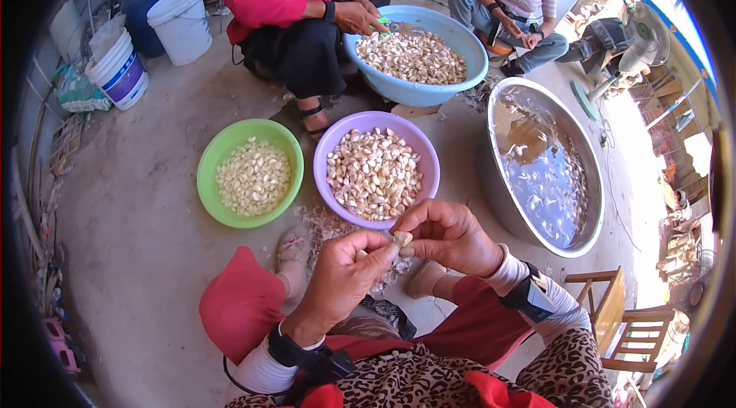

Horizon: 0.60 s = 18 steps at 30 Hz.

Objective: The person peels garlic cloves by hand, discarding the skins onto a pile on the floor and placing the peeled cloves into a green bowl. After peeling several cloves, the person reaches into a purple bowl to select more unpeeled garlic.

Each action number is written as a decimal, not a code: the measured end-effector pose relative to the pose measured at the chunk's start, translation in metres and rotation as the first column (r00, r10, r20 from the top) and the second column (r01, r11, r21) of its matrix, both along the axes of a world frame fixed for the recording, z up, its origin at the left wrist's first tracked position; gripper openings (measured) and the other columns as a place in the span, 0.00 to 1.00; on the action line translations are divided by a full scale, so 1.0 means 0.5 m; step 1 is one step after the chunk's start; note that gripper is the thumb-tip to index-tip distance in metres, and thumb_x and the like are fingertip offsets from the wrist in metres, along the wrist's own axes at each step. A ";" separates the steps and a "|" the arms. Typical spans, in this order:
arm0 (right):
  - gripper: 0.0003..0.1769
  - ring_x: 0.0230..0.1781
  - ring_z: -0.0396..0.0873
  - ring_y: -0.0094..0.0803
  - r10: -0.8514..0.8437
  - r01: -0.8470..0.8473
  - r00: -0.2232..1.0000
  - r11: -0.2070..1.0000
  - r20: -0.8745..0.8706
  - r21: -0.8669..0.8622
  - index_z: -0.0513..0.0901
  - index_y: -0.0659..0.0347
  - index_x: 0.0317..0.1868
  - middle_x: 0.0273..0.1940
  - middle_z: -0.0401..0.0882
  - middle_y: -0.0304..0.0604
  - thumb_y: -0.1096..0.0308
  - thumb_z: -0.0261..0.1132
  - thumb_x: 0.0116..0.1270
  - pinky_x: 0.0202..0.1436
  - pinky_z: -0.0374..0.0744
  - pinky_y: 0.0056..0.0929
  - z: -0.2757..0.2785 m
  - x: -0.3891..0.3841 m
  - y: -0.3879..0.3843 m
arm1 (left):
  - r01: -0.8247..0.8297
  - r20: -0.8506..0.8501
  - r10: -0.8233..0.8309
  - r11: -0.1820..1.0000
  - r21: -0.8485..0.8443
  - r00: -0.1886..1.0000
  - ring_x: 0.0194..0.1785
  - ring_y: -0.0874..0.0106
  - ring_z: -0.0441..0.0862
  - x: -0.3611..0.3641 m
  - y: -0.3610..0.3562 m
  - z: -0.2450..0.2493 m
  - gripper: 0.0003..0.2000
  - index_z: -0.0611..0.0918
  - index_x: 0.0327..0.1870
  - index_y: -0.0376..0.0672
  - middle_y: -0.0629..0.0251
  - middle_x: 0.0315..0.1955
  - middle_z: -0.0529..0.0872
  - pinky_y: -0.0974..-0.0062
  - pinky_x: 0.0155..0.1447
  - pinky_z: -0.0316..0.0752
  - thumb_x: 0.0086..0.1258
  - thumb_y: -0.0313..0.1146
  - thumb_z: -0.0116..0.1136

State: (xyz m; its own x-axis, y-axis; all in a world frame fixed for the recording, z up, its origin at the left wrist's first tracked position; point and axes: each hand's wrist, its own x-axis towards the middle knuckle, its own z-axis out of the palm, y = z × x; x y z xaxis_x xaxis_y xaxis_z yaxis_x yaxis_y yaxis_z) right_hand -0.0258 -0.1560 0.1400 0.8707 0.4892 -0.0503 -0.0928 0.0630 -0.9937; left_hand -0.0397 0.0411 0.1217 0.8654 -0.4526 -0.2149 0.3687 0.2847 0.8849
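Note:
My left hand (337,274) and my right hand (454,238) meet in front of me, fingertips pinched around a garlic clove (402,239). Another pale clove shows partly among the fingers of my left hand. Just beyond my hands stands a purple basin (322,178) of garlic cloves (374,174), many with pinkish skins on. To its left, a green basin (207,186) holds pale peeled cloves (254,176). Shed garlic skins (326,228) lie on the floor between my feet, partly hidden by my hands.
Right of the purple basin stands a large metal tub (502,213) with water and floating bits. A person in pink works over a blue basin (414,92) of cloves; another person (510,9) sits behind. White buckets (180,25), a fan (642,36) and a wooden chair (613,312) stand around.

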 end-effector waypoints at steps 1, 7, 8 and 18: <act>0.11 0.43 0.77 0.22 -0.001 0.002 1.000 1.000 0.030 -0.025 0.75 0.64 0.44 0.40 0.78 0.37 0.81 0.63 0.62 0.47 0.77 0.20 -0.003 0.001 0.000 | 0.004 0.000 -0.004 1.000 0.011 1.000 0.24 0.88 0.69 0.000 0.002 0.001 0.08 0.80 0.42 0.33 0.73 0.22 0.77 0.90 0.25 0.62 0.68 0.29 0.57; 0.10 0.37 0.81 0.23 0.002 0.074 0.967 0.955 0.256 -0.287 0.78 0.61 0.40 0.35 0.80 0.37 0.79 0.67 0.58 0.40 0.79 0.22 -0.001 0.002 -0.007 | 0.073 0.047 -0.082 0.982 0.176 0.995 0.25 0.88 0.71 0.008 0.001 0.010 0.07 0.82 0.41 0.34 0.73 0.24 0.79 0.90 0.27 0.65 0.68 0.28 0.57; 0.10 0.36 0.81 0.23 0.011 0.089 0.956 0.942 0.294 -0.324 0.78 0.61 0.39 0.33 0.81 0.37 0.79 0.68 0.57 0.39 0.79 0.22 0.005 0.003 -0.009 | 0.083 0.017 -0.087 0.986 0.145 0.996 0.25 0.88 0.71 0.009 0.000 0.013 0.07 0.81 0.41 0.34 0.73 0.24 0.78 0.90 0.27 0.65 0.68 0.29 0.57; 0.13 0.34 0.82 0.37 0.063 0.197 0.827 0.898 0.559 -0.393 0.80 0.61 0.39 0.34 0.81 0.43 0.78 0.70 0.52 0.38 0.79 0.29 0.016 -0.019 -0.019 | 0.167 -0.243 -0.175 0.984 -0.056 0.954 0.25 0.86 0.72 0.014 -0.002 0.020 0.08 0.81 0.40 0.32 0.70 0.25 0.80 0.89 0.29 0.67 0.65 0.28 0.58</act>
State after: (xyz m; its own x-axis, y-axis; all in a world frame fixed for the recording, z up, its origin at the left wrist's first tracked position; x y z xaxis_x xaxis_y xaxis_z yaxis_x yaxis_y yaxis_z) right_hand -0.0353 -0.1653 0.1480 0.8430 0.4723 0.2575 0.4589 -0.3818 -0.8023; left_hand -0.0328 0.0402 0.1318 0.6968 -0.6001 -0.3928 0.6194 0.2273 0.7515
